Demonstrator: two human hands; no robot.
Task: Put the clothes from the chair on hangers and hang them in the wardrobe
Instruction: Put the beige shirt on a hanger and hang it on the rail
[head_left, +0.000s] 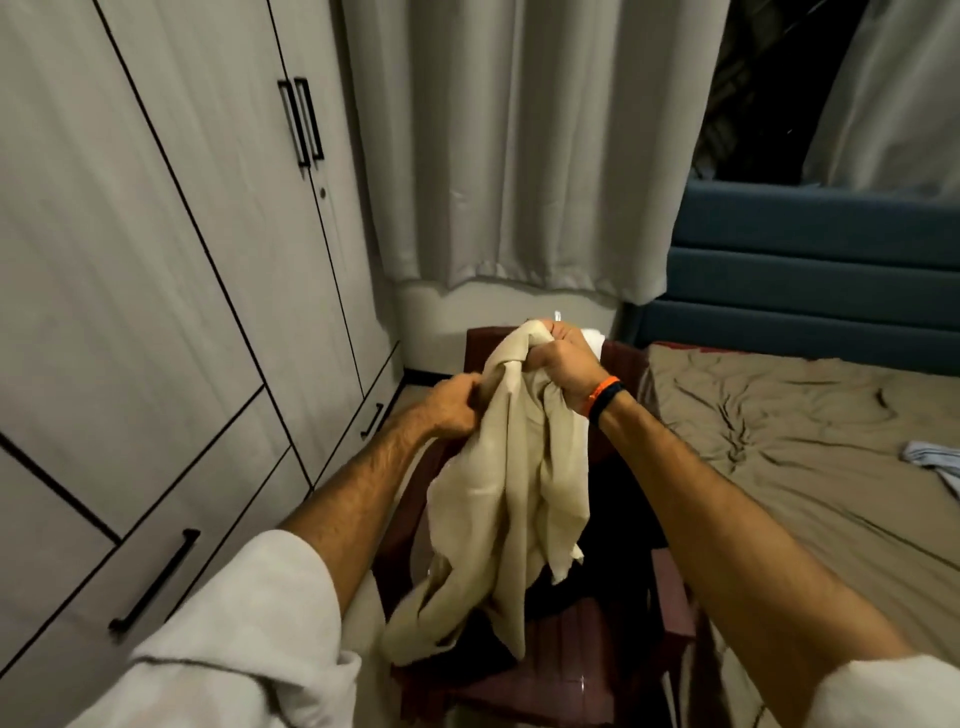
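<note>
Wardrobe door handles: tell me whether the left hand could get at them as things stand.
Probably not right away. The left hand grips the beige garment together with the right hand, so it is occupied. Nothing visible blocks the way to the closed wardrobe's door handles, but they sit higher and farther off; it would need to release its grip first.

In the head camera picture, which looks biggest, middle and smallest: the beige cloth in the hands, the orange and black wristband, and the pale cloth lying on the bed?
1. Beige cloth, by far the biggest.
2. Pale cloth on the bed; it runs off the picture's edge, so its full size is unsure.
3. Wristband, smallest.
</note>
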